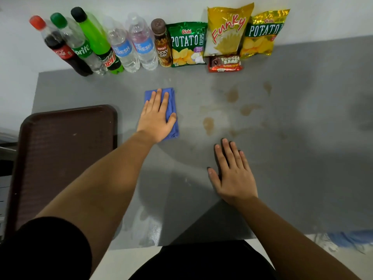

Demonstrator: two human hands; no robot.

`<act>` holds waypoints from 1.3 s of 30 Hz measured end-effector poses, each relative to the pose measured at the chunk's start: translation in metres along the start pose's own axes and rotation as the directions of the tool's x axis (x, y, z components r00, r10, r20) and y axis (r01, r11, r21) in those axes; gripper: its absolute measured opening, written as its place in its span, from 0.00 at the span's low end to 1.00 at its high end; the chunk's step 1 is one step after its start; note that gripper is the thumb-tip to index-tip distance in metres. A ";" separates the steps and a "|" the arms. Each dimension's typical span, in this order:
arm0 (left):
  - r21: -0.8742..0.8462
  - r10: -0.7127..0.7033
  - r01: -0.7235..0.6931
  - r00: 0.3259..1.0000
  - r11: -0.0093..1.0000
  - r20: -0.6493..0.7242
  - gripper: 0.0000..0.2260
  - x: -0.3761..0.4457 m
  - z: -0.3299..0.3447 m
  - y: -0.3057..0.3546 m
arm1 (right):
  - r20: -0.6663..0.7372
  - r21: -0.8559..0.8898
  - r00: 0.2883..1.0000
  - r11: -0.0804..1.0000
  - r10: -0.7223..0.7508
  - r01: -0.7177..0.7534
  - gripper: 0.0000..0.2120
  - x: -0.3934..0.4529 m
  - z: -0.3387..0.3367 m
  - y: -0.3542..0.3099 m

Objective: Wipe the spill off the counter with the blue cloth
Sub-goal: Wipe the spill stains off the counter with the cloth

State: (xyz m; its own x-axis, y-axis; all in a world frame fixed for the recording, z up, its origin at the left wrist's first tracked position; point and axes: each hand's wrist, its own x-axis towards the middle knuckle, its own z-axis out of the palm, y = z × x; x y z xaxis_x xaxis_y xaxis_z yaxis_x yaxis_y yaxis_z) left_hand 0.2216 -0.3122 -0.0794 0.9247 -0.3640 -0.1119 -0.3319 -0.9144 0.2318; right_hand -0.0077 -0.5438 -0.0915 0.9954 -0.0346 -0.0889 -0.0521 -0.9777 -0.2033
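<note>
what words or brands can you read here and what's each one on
"Coca-Cola", partly hidden: cola bottle
"Sprite": clear bottle
"Mountain Dew": green bottle
"REFRESH": two water bottles
"KOPIKO LUCKY DAY": brown bottle
"Oishi POTATO CRISPS": green bag
"Funky": yellow bag
"Oishi POTATO": gold bag
Red pack: blurred

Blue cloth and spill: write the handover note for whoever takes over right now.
Left hand: flat, palm down on the blue cloth, pressing it to the counter.
Right hand: flat on the bare counter, holding nothing.
Spill: brown patches to the right of the cloth, apart from it, in front of the snack bags.
Done: cloth is in hand.
Left: sweep the cloth right across every patch.
</note>
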 end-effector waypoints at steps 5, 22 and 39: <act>-0.014 0.033 -0.032 0.999 0.999 0.025 0.34 0.004 0.009 0.050 | -0.031 0.015 1.000 1.000 0.000 0.000 0.36 0.000 0.001 0.000; -0.132 -0.219 0.196 0.958 0.972 -0.187 0.27 -0.086 0.023 0.016 | 0.012 0.217 0.999 0.975 -0.051 0.047 0.28 0.111 -0.029 -0.107; -0.037 -0.218 0.215 0.947 0.976 -0.237 0.28 -0.087 0.032 0.014 | 0.009 0.015 1.000 1.000 0.016 -0.016 0.30 0.120 -0.020 -0.008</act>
State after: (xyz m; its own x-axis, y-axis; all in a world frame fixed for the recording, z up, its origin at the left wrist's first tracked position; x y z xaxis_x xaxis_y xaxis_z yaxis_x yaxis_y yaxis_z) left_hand 0.1305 -0.2986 -0.0975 0.9920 -0.1035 0.0728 -0.1180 -0.9641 0.2378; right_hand 0.1140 -0.5438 -0.0811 0.9937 -0.0486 -0.1011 -0.0697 -0.9738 -0.2165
